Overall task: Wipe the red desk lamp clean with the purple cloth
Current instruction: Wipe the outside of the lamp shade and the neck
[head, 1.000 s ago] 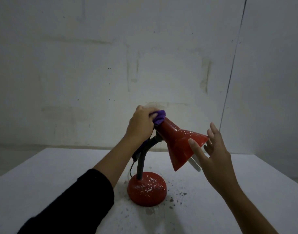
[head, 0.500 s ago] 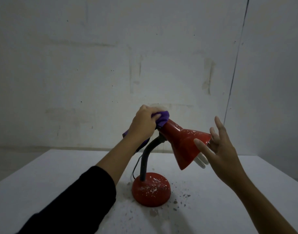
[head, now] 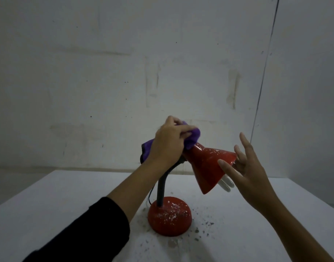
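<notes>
The red desk lamp (head: 207, 167) stands mid-table on a round red base (head: 170, 216) flecked with white specks, with a dark bent neck and a white bulb showing under the shade. My left hand (head: 168, 142) grips the purple cloth (head: 192, 138) and holds it against the narrow top end of the shade. My right hand (head: 245, 171) is at the shade's wide rim with fingers spread; the thumb lies against the shade's front, the other fingers reach behind the rim.
The lamp sits on a white table (head: 58, 205) whose far edge meets a pale wall. Grey crumbs and dust (head: 202, 225) are scattered around the base. A thin dark cord (head: 150, 195) hangs behind the neck.
My left hand with the cloth has shifted slightly along the top of the shade. My right hand has drawn closer to the rim, its thumb now on the shade.
</notes>
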